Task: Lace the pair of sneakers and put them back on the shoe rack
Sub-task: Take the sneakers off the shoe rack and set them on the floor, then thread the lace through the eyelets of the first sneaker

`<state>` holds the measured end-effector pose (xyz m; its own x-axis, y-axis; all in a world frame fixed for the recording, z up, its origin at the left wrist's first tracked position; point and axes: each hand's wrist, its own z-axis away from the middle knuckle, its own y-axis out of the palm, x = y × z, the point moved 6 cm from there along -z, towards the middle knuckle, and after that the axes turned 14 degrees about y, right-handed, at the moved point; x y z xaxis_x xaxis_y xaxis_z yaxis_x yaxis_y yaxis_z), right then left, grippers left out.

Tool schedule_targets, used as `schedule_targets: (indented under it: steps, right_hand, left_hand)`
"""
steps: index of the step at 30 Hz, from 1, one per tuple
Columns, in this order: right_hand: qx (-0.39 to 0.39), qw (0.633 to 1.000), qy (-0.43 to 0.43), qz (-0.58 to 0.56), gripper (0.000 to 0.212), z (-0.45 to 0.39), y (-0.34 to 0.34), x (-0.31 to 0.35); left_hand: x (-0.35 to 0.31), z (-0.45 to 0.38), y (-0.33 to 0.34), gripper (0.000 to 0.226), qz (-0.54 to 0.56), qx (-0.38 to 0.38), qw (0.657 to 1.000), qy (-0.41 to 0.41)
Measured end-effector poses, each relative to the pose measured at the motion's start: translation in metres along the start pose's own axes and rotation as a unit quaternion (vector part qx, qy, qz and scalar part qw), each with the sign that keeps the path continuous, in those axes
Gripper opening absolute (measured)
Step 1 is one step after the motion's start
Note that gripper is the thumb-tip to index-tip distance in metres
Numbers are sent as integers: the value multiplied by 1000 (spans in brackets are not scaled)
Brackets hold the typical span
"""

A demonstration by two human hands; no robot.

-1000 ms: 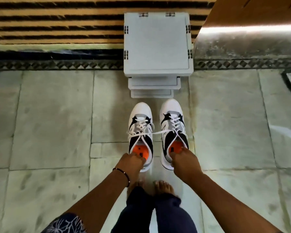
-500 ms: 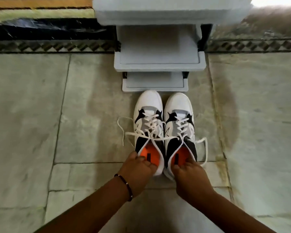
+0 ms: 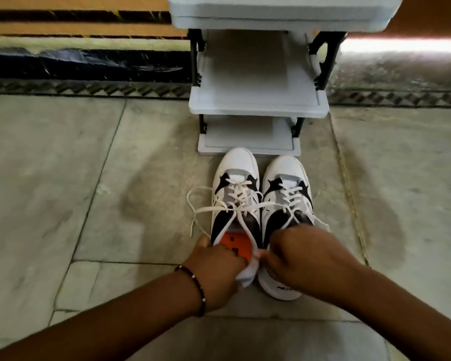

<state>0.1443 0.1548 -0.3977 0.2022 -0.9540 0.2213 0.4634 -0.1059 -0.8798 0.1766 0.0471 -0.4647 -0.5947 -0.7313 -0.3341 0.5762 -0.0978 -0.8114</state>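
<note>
From the head camera, the two sneakers stand side by side on the stone floor, toes touching or nearly touching the lowest shelf of the grey shoe rack [image 3: 258,106]. The left sneaker [image 3: 236,194] shows its orange insole; the right sneaker [image 3: 287,194] has its opening covered by a hand. Both are laced up the front, but the laces [image 3: 219,208] are not tied: loose ends trail onto the floor to the left, and one strand crosses from shoe to shoe.

The left hand [image 3: 215,267] has its fingers curled over the heel collar of the left sneaker, gripping it at the back edge. The right hand [image 3: 302,256] is curled over the collar of the right sneaker, and its fingers seem to pinch the rim near where the two shoes meet; the fingertips are partly hidden, so the exact hold is unclear.

These shoes look light, with a firm sole and a padded, somewhat soft upper, so one hand each should carry them easily. The heel collar is a sensible place for the grip: it is stiff enough not to fold, and a finger hooked inside keeps the shoe from slipping. The laces are limp and will dangle, and the crossing strand may tug one shoe against the other or snag on a shelf edge when lifted.
</note>
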Motion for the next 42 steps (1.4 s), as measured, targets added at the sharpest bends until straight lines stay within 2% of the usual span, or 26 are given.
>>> schedule_targets:
  steps: [2, 5, 8, 11, 14, 17, 19, 22, 25, 29, 30, 34, 39, 40, 41, 42]
  right_hand:
    - [-21, 999, 25, -36, 32, -3, -3, -3]
    - [-3, 998, 34, -49, 23, -10, 4, -2]
    - [32, 990, 61, -123, 33, -21, 6, -5]
    - [-30, 978, 105, -178, 42, -22, -12, -27]
    - [-64, 926, 181, -326, 52, -22, -24, -62]
    - [-78, 878, 240, -407, 53, -23, -25, -85]
    - [-87, 884, 215, -405, 39, -21, -23, -75]
    - [-89, 927, 128, -340, 14, -22, -15, -36]
    - [-67, 954, 94, -277, 20, -33, -2, -8]
    - [-78, 949, 83, -295, 10, -39, 15, 3]
    - [-86, 951, 79, -287, 11, -39, 19, 3]
    - [-115, 961, 60, -245, 19, -32, 21, 5]
    - [-124, 960, 16, -249, 25, -16, 34, 9]
    - [-125, 961, 14, -247, 25, -15, 35, 7]
    - [-123, 960, 16, -253, 22, -15, 35, 5]
    - [-118, 953, 24, -279, 16, -15, 34, 2]
  left_hand:
    - [-4, 1, 7, 32, 13, 23, 999, -29]
    - [-9, 1, 2, 29, -2, 48, 998, -44]
    - [-11, 2, -1, 30, 2, 44, 998, -55]
    - [-16, 8, -6, 36, 23, 18, 998, -56]
    - [-18, 17, -25, 32, 75, -110, 990, -55]
    - [5, 27, -43, 29, 160, -304, 935, -91]
    - [27, 31, -51, 26, 186, -364, 901, -143]
    - [47, 23, -47, 25, 228, -348, 887, -202]
    - [49, 11, -39, 31, 312, -375, 848, -207]
    - [47, 11, -25, 34, 415, -419, 785, -189]
    - [46, 13, -24, 35, 413, -424, 787, -174]
    - [43, 23, -21, 42, 316, -410, 844, -137]
    - [36, 34, -15, 45, 283, -368, 873, -147]
    - [34, 34, -18, 44, 284, -369, 872, -151]
    - [33, 34, -20, 41, 311, -380, 856, -158]
    - [33, 34, -23, 36, 374, -398, 819, -174]
